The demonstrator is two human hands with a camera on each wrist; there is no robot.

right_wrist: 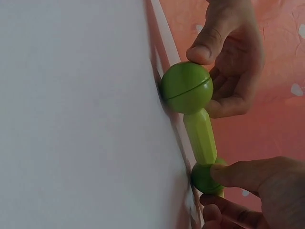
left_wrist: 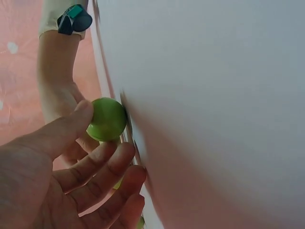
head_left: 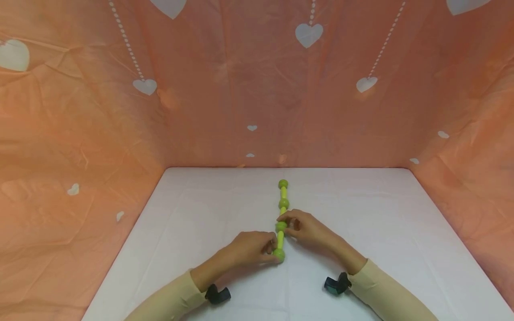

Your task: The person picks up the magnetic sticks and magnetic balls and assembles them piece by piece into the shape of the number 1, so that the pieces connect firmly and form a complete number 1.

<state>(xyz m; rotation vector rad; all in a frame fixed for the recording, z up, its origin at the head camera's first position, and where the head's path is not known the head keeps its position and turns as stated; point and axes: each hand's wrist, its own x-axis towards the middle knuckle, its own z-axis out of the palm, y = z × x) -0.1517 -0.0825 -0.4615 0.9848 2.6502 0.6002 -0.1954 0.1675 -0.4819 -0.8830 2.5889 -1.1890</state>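
A straight chain of green balls and yellow-green rods lies on the white table in the head view, running away from the person. My left hand (head_left: pixel 252 248) pinches the nearest green ball (head_left: pixel 279 255) between thumb and fingers; that ball shows a seam line in the right wrist view. One rod (head_left: pixel 280 240) farther, my right hand (head_left: pixel 309 228) holds the second green ball (head_left: pixel 280 227) with thumb and fingertips. Beyond the hands lie another ball (head_left: pixel 283 203), a rod (head_left: pixel 283 192) and the far end ball (head_left: pixel 283 183). The right fingers partly cover the rod past the second ball.
The white table (head_left: pixel 192 200) is bounded at the back and sides by orange cloth (head_left: pixel 241 89) printed with pale hearts. Black devices (head_left: pixel 217 294) are strapped at both wrists, over beige sleeves (head_left: pixel 385 290).
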